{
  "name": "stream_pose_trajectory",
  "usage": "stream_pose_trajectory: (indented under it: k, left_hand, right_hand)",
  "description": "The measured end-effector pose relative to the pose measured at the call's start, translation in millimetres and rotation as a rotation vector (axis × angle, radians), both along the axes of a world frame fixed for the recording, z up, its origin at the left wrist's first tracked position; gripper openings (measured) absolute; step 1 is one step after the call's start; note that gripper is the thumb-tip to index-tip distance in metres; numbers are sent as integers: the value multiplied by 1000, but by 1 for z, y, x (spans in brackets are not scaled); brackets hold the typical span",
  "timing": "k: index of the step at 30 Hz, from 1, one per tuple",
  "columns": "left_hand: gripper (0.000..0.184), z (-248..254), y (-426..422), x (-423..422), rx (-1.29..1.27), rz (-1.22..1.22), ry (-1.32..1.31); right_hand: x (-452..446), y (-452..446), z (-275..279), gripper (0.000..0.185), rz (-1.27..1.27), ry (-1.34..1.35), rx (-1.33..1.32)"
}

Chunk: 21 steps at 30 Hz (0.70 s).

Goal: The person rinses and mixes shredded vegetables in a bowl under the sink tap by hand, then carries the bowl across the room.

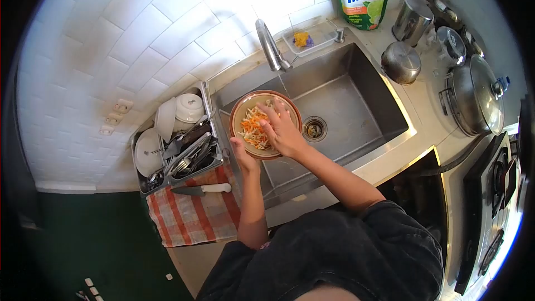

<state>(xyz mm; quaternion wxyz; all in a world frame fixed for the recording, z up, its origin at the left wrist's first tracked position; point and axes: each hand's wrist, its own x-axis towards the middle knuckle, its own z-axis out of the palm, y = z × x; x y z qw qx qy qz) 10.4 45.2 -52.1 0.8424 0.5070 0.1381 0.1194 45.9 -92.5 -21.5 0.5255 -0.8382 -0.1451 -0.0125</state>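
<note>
Over the left part of the sink, a brown-rimmed bowl (237,110) holds shredded orange and pale vegetables (254,128). My left hand (244,155) grips the bowl at its near left side, the thumb showing and the other fingers hidden beneath. Above the bowl's right side is my right hand (285,132), its fingers apart and closest to the shreds; contact with them is hard to make out. The faucet (268,44) stands just beyond, a thin stream of water falling toward the bowl's far rim.
The steel sink (351,97) has a drain (315,129) right of the bowl. A dish rack (142,181) and a knife (214,188) on a checked cloth (184,217) lie left. A detergent pouch (365,5), pots (401,62) and a stove (485,206) line the right.
</note>
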Motion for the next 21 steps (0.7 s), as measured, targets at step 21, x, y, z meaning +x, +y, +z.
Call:
stream_pose_trajectory:
  k: [21]
  left_hand:
    - [73,-44,-60,44,-349,-120,100]
  right_hand:
    - [57,-62,25,15,28,-144,-499]
